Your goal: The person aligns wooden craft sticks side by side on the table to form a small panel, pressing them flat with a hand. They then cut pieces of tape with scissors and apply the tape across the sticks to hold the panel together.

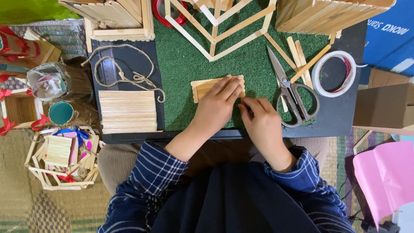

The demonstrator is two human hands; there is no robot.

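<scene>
A small panel of wooden craft sticks (pixel 202 87) lies on the green turf mat (pixel 185 60). My left hand (pixel 217 108) rests flat on top of it, fingers pressing the sticks down. My right hand (pixel 261 123) is at the panel's right end, fingertips pinching a stick at its edge. Both sleeves are blue plaid.
Grey scissors (pixel 292 92) and a tape roll (pixel 334 73) lie to the right. A larger stick panel (pixel 127 111), twine (pixel 125 73), a stick frame (pixel 224 30), wooden stick boxes (pixel 116 17) and small stick baskets (pixel 60 159) sit around. Pink paper (pixel 386 177) is at the right.
</scene>
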